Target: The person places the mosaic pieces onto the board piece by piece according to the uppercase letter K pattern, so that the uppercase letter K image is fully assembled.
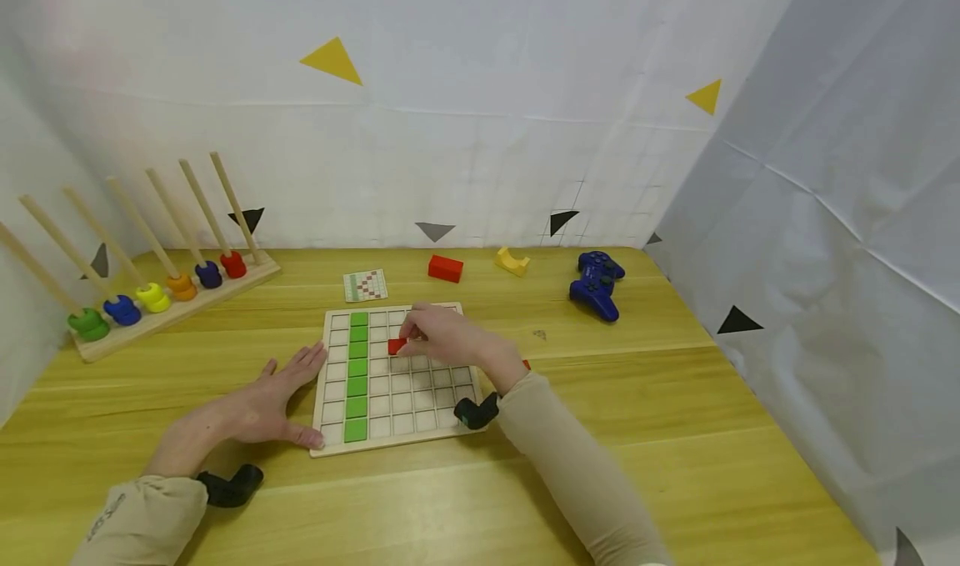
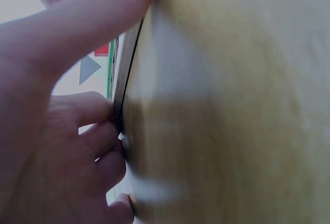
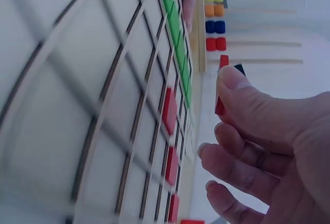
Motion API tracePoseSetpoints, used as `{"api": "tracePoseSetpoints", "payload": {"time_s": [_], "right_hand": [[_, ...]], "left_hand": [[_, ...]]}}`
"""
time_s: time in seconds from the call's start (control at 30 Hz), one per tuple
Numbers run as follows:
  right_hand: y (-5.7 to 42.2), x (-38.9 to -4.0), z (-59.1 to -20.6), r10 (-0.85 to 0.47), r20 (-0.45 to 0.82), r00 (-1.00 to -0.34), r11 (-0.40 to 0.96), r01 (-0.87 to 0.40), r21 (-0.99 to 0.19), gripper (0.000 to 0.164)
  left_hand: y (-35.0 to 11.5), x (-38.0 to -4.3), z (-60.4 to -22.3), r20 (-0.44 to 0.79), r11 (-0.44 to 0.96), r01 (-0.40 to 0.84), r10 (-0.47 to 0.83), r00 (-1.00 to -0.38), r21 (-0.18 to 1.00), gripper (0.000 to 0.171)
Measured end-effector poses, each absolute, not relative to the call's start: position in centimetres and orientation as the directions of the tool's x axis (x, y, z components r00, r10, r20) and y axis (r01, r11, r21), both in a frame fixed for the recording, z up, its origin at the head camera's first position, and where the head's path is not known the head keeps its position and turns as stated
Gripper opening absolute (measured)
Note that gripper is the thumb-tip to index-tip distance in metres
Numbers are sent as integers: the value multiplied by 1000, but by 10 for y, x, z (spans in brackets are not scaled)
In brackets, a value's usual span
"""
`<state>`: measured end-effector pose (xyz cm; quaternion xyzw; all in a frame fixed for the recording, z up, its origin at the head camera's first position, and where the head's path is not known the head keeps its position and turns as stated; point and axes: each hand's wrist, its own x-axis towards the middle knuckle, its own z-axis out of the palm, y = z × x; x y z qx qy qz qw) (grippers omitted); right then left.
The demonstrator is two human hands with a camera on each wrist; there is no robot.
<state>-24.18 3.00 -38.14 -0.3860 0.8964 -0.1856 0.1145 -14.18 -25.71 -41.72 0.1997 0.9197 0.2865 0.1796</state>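
A white grid board (image 1: 405, 448) lies on the wooden table, with a column of green tiles (image 1: 357, 367) along its left part. My right hand (image 1: 450, 338) is over the board and pinches a small red tile (image 3: 220, 87) between thumb and finger, its other fingers bent. The tile is held clear of the board in the right wrist view. Several red tiles (image 3: 169, 111) sit in board cells there; in the head view the hand covers them. My left hand (image 1: 262, 403) rests at the board's left edge, fingers spread and thumb by the near corner.
Behind the board lie a small pattern card (image 1: 365, 286), a red block (image 1: 446, 268) and a yellow arch block (image 1: 512, 262). A blue game controller (image 1: 597, 286) is at right. A wooden peg stand (image 1: 180, 308) with coloured beads stands at left. Something red (image 1: 527, 364) shows beside the right wrist.
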Motion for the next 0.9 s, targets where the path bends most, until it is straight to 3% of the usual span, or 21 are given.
{"api": "tracePoseSetpoints", "payload": {"time_s": [0.9], "right_hand": [[0,-235,-400,-723,-143,-676,660,-616,-430,19]], "left_hand": [[-259,-143,-420,-216,745,257,473,-854,616,125]]}}
